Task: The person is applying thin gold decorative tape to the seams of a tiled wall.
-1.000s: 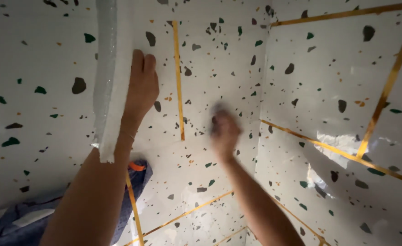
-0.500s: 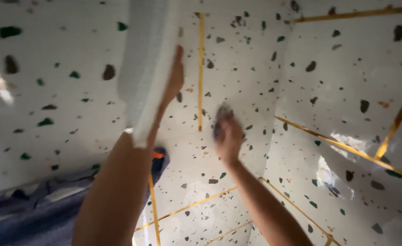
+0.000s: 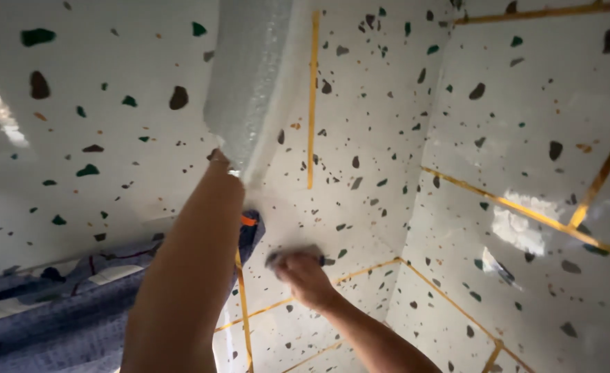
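White peeled film (image 3: 249,83) hanging loose off the speckled wall (image 3: 374,103), held up and aside by the raised left hand (image 3: 216,157) (mostly hidden behind it, grip impossible to tell). Lower down, right hand (image 3: 303,271) closed on a dark pad (image 3: 284,256), pressed to the wall near a gold seam (image 3: 312,97). Open wall rightward toward the corner.

Tiled bathroom: speckled terrazzo walls (image 3: 526,124)
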